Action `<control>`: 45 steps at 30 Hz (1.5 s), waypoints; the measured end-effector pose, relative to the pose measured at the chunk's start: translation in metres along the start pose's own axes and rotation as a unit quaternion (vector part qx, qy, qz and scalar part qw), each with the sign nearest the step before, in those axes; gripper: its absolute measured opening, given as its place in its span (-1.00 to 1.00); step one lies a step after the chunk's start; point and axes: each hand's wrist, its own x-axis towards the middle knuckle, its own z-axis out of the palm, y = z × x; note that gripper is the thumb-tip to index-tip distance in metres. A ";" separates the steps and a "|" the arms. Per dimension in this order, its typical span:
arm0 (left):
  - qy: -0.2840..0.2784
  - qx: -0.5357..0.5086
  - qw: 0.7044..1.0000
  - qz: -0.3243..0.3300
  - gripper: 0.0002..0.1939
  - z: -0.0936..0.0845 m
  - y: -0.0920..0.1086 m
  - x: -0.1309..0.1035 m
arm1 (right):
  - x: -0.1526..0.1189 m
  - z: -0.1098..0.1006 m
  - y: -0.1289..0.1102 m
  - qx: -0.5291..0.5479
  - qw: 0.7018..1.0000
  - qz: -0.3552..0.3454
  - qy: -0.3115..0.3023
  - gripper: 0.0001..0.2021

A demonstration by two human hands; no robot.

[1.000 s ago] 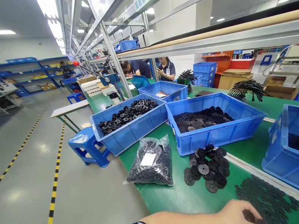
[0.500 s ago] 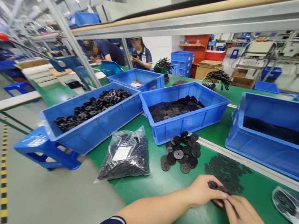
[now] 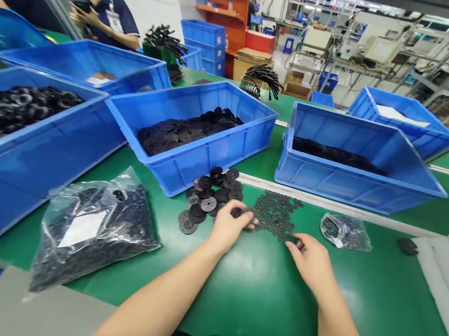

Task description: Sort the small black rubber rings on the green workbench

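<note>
My left hand [image 3: 232,224] is curled around a dark round part [image 3: 236,212], mostly hidden by the fingers, at the right side of a loose heap of black discs with small holes [image 3: 208,204]. My right hand [image 3: 309,258] is apart from it, at the near right edge of a spread of small dark rings [image 3: 275,212]. Its thumb and fingertips are pinched together at a small dark piece, too small to make out. Left of my left forearm lies a clear bag of small black parts [image 3: 109,229] with a white label.
Blue bins hold black rings [image 3: 23,98], black discs [image 3: 187,132] and dark parts [image 3: 335,153]. A small clear bag [image 3: 346,232] lies right of the rings. White foam sheets [image 3: 448,277] stand at the right, beside a dark piece [image 3: 408,245]. A person [image 3: 112,18] is across the bench.
My hands, together half a second ago, are now apart, the right one by the small rings. My left hand still holds a dark part. The view has turned right.
</note>
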 end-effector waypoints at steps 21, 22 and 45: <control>0.038 0.737 0.669 0.092 -0.63 -0.041 0.021 0.027 | 0.003 -0.002 -0.013 -0.056 0.991 0.055 -0.106 -0.91; 0.036 0.725 0.680 0.102 -0.66 -0.043 0.020 0.027 | 0.003 -0.001 -0.012 -0.057 0.991 0.053 -0.105 -0.90; -0.254 0.098 0.958 -0.093 -0.55 0.007 -0.021 -0.019 | -0.013 0.026 -0.053 0.128 0.967 -0.168 0.142 -0.85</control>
